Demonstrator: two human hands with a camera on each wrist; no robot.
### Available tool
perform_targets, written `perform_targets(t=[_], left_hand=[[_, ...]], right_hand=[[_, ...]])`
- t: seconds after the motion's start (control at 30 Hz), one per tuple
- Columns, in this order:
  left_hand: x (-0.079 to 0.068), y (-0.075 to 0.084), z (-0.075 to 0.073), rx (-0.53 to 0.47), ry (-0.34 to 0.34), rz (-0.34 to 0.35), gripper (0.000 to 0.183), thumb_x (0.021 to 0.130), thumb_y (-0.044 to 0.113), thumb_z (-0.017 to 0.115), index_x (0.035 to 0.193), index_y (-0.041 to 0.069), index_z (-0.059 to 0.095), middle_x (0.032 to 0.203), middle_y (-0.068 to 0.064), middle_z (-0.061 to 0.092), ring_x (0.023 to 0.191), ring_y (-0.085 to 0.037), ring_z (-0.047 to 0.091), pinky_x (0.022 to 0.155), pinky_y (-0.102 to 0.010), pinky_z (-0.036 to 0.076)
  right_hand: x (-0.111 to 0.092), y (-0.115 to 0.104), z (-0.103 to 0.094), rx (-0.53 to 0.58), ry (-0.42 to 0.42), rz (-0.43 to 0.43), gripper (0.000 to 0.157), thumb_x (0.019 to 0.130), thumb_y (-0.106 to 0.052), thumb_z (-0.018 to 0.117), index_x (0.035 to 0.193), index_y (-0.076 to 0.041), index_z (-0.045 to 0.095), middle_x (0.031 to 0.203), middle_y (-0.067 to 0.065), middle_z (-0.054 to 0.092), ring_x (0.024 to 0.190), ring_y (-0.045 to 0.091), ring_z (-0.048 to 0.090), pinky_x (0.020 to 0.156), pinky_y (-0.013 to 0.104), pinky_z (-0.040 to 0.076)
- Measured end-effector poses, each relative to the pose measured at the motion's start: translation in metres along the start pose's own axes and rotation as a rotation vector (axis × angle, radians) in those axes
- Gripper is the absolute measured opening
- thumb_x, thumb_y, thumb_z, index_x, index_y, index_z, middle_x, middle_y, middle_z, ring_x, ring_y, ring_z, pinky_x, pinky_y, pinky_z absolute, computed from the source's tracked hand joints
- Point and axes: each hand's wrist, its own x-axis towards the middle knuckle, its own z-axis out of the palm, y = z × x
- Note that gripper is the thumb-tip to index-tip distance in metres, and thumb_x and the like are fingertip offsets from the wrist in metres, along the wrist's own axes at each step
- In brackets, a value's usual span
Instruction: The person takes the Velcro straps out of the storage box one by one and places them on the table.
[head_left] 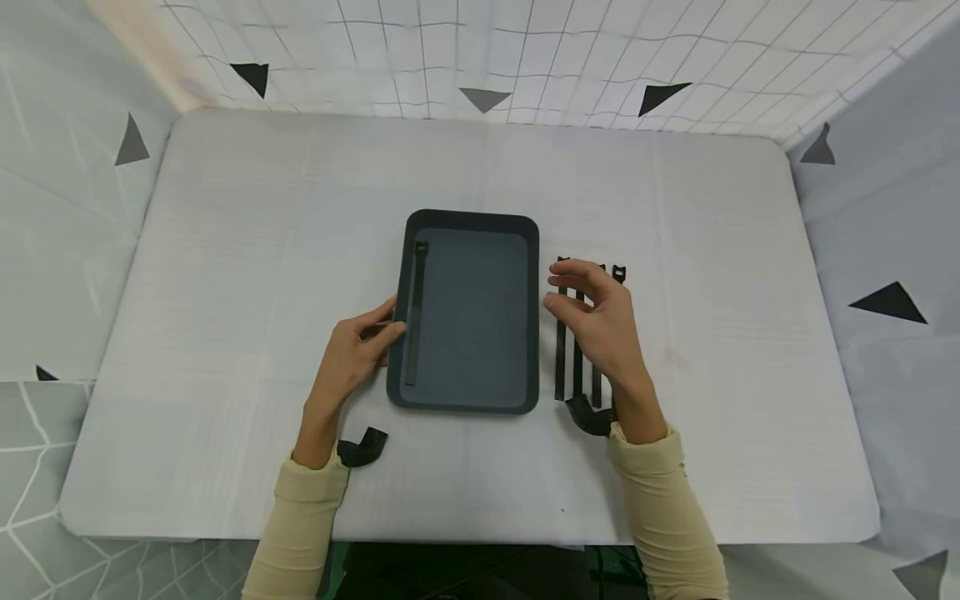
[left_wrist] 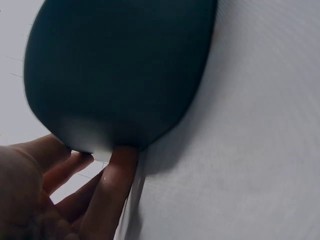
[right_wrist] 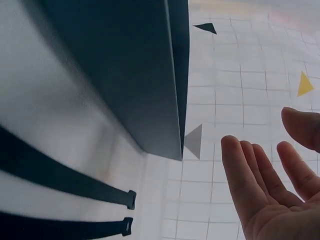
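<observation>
A dark grey tray (head_left: 463, 409) lies on the white table. One black cable strap (head_left: 417, 317) with a slotted head lies lengthwise along the tray's left side. My left hand (head_left: 356, 346) grips the tray's left edge, thumb at the rim and fingers lower on the outer wall; the left wrist view shows these fingers (left_wrist: 112, 175) against the tray wall. To the right of the tray, several more cable straps (head_left: 560, 358) lie side by side. Over them hovers my right hand (head_left: 600, 317), fingers loosely bent and holding nothing, partly covering the straps.
Black wrist mounts (head_left: 363, 448) sit at both wrists. White table surface (head_left: 720, 333) stretches to either side of the tray. A white gridded sheet (head_left: 570, 50) rises behind the far edge, and pale side walls carry dark triangles (head_left: 889, 302).
</observation>
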Motion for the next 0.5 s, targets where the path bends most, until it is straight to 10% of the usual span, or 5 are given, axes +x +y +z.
perform_targets(t=[0.5], left_hand=[[0.0, 0.001, 0.0, 0.008, -0.002, 0.016, 0.048, 0.098, 0.009, 0.064, 0.142, -0.004, 0.048, 0.122, -0.026, 0.063, 0.067, -0.026, 0.06, 0.059, -0.026, 0.054]], right_hand=[[0.005, -0.004, 0.011, 0.005, -0.078, -0.026, 0.042, 0.089, 0.007, 0.069, 0.13, 0.006, 0.057, 0.129, 0.018, 0.056, 0.118, 0.04, 0.056, 0.094, 0.036, 0.05]])
